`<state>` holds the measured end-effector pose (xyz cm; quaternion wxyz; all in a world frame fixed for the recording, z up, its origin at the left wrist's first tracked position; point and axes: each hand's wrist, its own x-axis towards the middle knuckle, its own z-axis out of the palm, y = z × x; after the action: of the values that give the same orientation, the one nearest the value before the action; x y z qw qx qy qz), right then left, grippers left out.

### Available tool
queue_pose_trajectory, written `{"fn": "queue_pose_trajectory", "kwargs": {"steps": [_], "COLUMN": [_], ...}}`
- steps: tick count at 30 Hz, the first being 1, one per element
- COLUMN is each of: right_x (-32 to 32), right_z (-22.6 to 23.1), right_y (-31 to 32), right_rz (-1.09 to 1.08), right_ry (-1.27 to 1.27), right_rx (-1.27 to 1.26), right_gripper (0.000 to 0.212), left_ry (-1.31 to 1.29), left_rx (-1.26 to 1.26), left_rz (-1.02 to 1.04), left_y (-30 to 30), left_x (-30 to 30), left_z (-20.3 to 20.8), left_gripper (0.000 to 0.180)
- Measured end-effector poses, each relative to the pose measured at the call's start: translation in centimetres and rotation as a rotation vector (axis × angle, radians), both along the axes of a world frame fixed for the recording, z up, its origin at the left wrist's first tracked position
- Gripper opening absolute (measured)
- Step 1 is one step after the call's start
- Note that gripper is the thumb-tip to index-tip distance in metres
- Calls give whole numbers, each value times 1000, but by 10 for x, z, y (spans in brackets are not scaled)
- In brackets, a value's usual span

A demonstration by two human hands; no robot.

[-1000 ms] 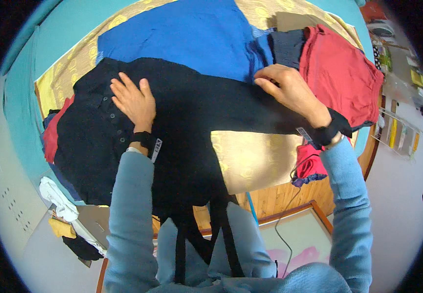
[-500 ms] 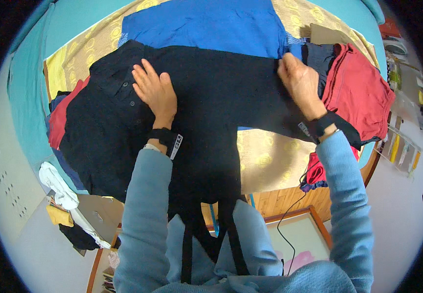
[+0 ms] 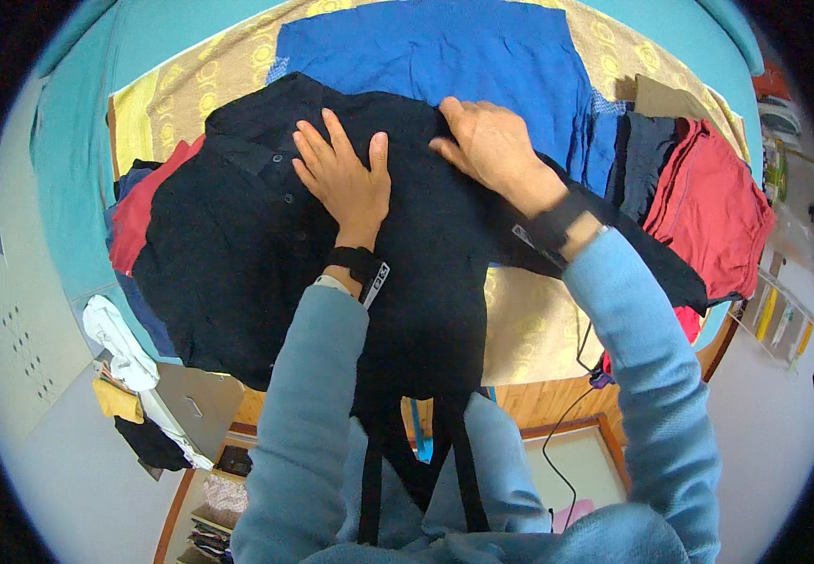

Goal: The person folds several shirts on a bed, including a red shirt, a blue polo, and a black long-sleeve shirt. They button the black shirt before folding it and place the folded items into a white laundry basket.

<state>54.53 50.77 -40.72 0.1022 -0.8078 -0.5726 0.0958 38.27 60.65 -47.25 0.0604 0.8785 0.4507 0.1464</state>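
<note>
A black buttoned shirt (image 3: 237, 254) with a collar lies spread across the table, one sleeve (image 3: 642, 240) reaching down to the right. My left hand (image 3: 346, 183) rests flat on its front beside the buttons, fingers spread. On the shirt's far edge, where that sleeve begins, lies my right hand (image 3: 496, 150); its thumb stands apart from the bent fingers, and black cloth shows between them. Beyond the shirt a blue garment (image 3: 444, 56) is laid out, partly covered by the black cloth.
Folded red (image 3: 717, 207) and dark (image 3: 647, 164) garments lie at the right. More red cloth (image 3: 148, 211) shows from under the shirt at the left. A patterned yellow-beige cloth (image 3: 538, 324) covers the table. A black cable (image 3: 548, 451) hangs at the near edge.
My right hand has moved left along the far edge of the shirt. The right-hand sleeve now slopes nearer to me, uncovering more blue cloth. My left hand still lies flat by the buttons.
</note>
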Motion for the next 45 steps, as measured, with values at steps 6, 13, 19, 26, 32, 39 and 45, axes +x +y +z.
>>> {"fn": "queue_pose_trajectory", "kwargs": {"steps": [6, 13, 19, 26, 32, 39, 45], "right_x": [51, 114, 133, 113, 118, 141, 109], "right_z": [-9, 107, 154, 118, 126, 158, 197], "right_y": [-25, -180, -324, -351, -361, -366, -367], "right_rz": [-140, -232, -787, -232, -737, -620, -575], "right_ry": [-48, 393, 228, 75, 627, 579, 563], "right_rx": [74, 49, -142, -116, 154, -536, -427], "right_gripper": [22, 27, 22, 19, 8, 41, 35], "left_ry": [62, 213, 286, 156, 182, 220, 171], "left_rx": [35, 175, 273, 253, 230, 187, 13], "left_rz": [-2, 25, 20, -19, -9, -25, -3], "left_y": [-3, -5, -6, -1, -2, -7, 3], "left_x": [2, 8, 9, 2, 5, 12, 5], "left_z": [0, 2, -2, -21, -17, 7, -3], "left_gripper": [93, 88, 81, 82, 82, 82, 92]}}
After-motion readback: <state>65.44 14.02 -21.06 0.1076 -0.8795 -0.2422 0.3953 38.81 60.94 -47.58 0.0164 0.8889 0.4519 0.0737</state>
